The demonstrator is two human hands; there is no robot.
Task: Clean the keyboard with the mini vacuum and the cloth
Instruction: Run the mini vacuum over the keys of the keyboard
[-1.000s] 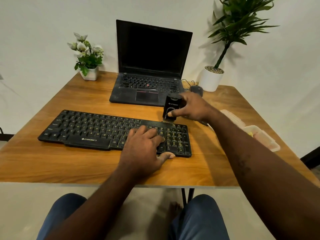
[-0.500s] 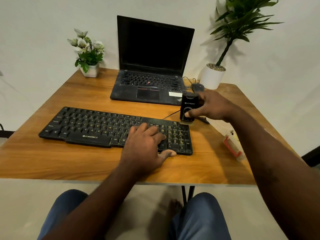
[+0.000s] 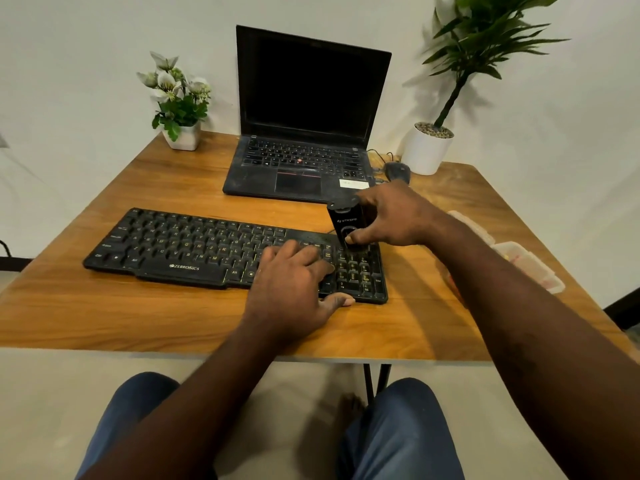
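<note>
Fingers (image 3: 375, 199) of right hand (image 3: 398, 220) grip mini vacuum (image 3: 343, 220) on ZEBRONICS keyboard (image 3: 194, 251), left hand (image 3: 294, 284) resting flat

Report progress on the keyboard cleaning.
Done: nothing visibly finished. In hand: the right hand holds the mini vacuum upright at the number pad end of the keyboard, on which the left hand rests. Left: the other keys, then the cloth wipe; no cloth is in view.

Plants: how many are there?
2. A small flowering plant at the table's back left corner, left of the laptop; a tall leafy plant in a white pot at the back right.
</note>
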